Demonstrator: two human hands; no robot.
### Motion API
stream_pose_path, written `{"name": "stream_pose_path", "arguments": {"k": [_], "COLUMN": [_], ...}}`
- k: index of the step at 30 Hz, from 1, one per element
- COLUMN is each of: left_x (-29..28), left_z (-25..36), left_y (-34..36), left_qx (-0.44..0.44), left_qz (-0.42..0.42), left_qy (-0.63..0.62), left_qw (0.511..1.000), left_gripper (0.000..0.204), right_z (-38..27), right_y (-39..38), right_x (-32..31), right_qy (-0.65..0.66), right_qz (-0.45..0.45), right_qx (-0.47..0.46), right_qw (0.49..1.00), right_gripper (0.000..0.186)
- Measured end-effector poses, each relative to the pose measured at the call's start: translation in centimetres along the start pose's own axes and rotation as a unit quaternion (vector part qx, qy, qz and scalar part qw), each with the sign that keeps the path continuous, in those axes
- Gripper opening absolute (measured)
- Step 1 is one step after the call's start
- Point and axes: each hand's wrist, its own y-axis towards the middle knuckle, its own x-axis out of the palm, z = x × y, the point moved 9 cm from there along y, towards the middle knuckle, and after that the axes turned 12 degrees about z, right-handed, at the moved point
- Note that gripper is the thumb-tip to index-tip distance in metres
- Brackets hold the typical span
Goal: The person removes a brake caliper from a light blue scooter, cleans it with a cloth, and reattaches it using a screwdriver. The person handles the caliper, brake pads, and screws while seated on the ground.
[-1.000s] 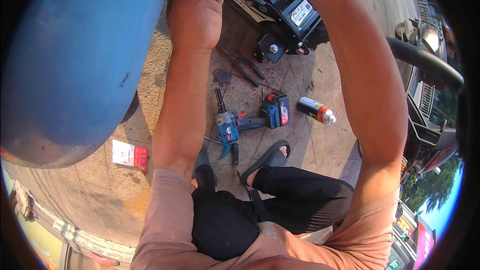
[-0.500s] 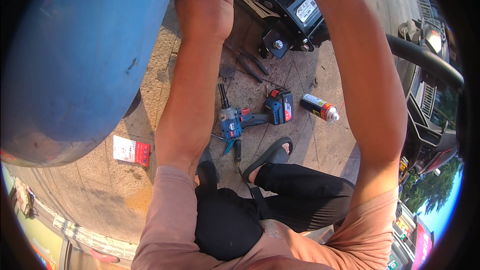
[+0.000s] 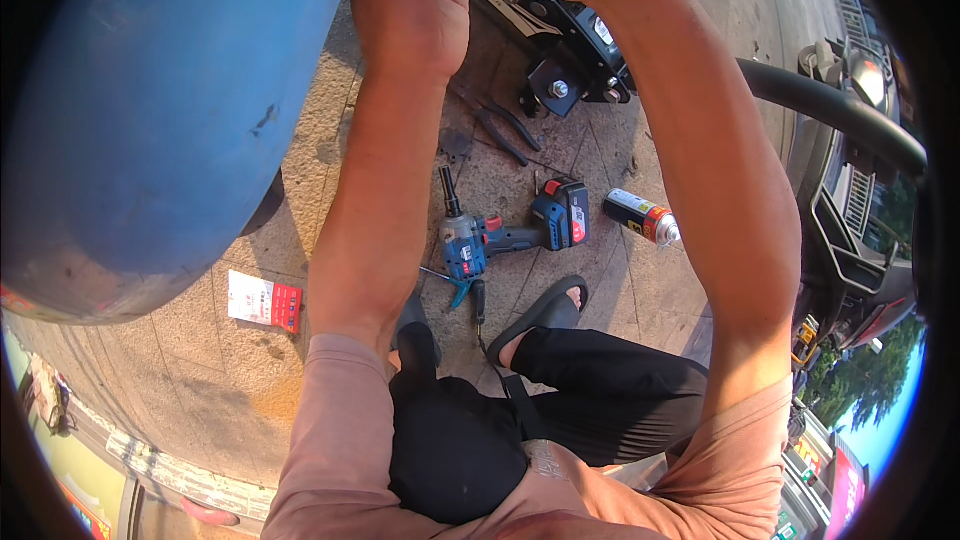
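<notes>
Your left hand (image 3: 415, 10) is raised to the top centre of the frame, fingers curled over a small dark part at the very edge; the part is cut off by the rim, so you cannot tell what it is or how firmly it is gripped. Your right hand is out of view past the top edge: only its forearm (image 3: 700, 160) shows, running up the right of centre, so its state cannot be told.

Just beside the left hand, a large blue rounded body (image 3: 170, 90) fills the upper left. Just right of the hand sits a black metal assembly (image 3: 570, 60) with a bolt head showing.

Below, on the paved ground (image 3: 200, 370), lie a blue cordless impact driver (image 3: 500, 235) at centre, a spray can (image 3: 642, 217) near it to the right, pliers (image 3: 500, 125) above it, and a small red-and-white carton (image 3: 264, 300) at lower left. Your sandalled foot (image 3: 545, 312) rests just below the driver.
</notes>
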Motion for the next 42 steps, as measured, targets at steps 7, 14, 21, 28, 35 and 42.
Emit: {"name": "stream_pose_path", "arguments": {"k": [7, 14, 21, 28, 35, 42], "left_x": [-0.5, -0.4, 0.0, -0.3, 0.7, 0.9], "left_z": [-0.2, 0.1, -0.5, -1.4, -1.2, -0.9], "left_y": [0.3, 0.1, 1.1, 0.9, 0.8, 0.3], "left_qx": [0.017, 0.062, 0.071, -0.006, 0.004, 0.010], "left_qz": [0.013, 0.024, -0.037, -0.099, -0.214, -0.197], "left_qy": [0.005, 0.076, -0.004, -0.060, -0.085, -0.068], "left_qw": [1.000, 0.995, 0.997, 0.993, 0.973, 0.978], "left_gripper": [0.038, 0.035, 0.035, 0.038, 0.029, 0.024], "right_z": [0.2, 1.6, 5.3, 6.0, 6.3, 6.7], "right_y": [1.6, 1.8, 3.3, 3.3, 3.6, 2.7], "right_x": [0.5, 0.7, 2.4, 2.6, 2.2, 2.9], "right_qy": [0.027, 0.038, 0.108, 0.200, 0.107, 0.220], "right_qz": [-0.077, -0.101, -0.123, -0.171, -0.135, -0.121], "right_qx": [-0.022, 0.035, 0.094, 0.084, 0.073, 0.125], "right_qw": [0.996, 0.994, 0.982, 0.961, 0.982, 0.960], "right_gripper": [0.027, 0.023, 0.020, 0.021, 0.021, 0.022]}}
